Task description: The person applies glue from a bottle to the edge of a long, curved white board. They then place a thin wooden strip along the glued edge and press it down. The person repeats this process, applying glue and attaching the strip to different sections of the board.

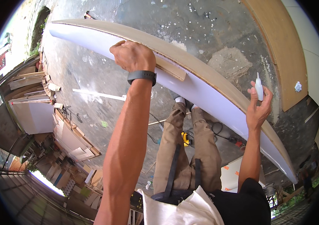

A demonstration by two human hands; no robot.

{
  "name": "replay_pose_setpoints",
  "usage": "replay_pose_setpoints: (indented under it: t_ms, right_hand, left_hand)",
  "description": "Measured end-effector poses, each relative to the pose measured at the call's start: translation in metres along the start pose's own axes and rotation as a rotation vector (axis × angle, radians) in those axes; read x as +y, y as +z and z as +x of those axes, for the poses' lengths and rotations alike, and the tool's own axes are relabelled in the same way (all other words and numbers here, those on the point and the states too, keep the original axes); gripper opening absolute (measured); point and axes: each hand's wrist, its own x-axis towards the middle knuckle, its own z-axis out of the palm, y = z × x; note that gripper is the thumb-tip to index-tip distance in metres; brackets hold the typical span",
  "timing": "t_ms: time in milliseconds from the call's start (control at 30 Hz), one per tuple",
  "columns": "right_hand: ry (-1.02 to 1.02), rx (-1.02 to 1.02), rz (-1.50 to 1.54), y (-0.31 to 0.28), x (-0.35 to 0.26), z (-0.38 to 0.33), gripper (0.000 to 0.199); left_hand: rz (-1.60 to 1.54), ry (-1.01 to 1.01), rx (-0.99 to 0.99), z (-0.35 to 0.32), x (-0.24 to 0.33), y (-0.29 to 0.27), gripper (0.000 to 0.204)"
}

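The long white board [204,93] stands on edge across the middle of the frame, its long axis running from the upper left down to the lower right, with a tan raw edge turned up and the white face toward the person. A short wooden strip [170,68] lies along that top edge, just right of the upper centre.

The left hand [131,55] sits on the edge at upper centre, fingers curled over the far side and gripping the board right beside the strip's near end. The arm is stretched out nearly straight from the lower middle of the frame, a dark wristband [141,76] at the wrist.

The right hand [258,107], at the right of the frame, is raised with the forearm upright and the wrist bent back. Its fingers are closed around a small white squeeze bottle [259,88], held nozzle up, just beside the board's top edge.

Below the board are the person's khaki trousers [185,150] and, between the legs, a yellow power tool [185,138] on the concrete floor [212,33]. Stacked panels and offcuts [69,138] line the left side.
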Motion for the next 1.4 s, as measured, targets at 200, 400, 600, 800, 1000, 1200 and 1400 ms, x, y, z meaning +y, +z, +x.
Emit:
replay_pose_setpoints:
  t_ms: [200, 400, 600, 800, 1000, 1200, 1400]
  right_hand:
    - [0.279, 0.015, -0.105, 0.009, 0.011, -0.014, 0.041]
    - [0.331, 0.007, -0.18, 0.011, 0.014, -0.007, 0.043]
    - [0.254, 0.021, -0.322, 0.013, 0.023, -0.008, 0.043]
    - [0.276, 0.034, -0.391, 0.014, 0.021, -0.009, 0.043]
    - [0.285, 0.142, -0.438, 0.017, 0.012, -0.011, 0.04]
    - [0.324, 0.177, -0.386, 0.018, 0.01, -0.015, 0.04]
    - [0.322, 0.205, -0.385, 0.019, 0.016, -0.016, 0.039]
  left_hand:
    - [0.007, -0.021, -0.002, 0.0, 0.003, 0.0, 0.031]
    - [-0.01, 0.001, 0.011, 0.002, -0.006, 0.002, 0.032]
    - [-0.017, -0.002, 0.022, 0.001, -0.004, 0.004, 0.034]
    - [-0.012, -0.043, 0.021, 0.0, 0.001, 0.003, 0.033]
    - [-0.02, -0.021, 0.036, 0.003, -0.004, 0.004, 0.033]
    - [0.017, 0.002, 0.023, 0.003, -0.008, 0.005, 0.032]
    - [-0.001, 0.026, 0.025, 0.005, -0.012, 0.006, 0.031]
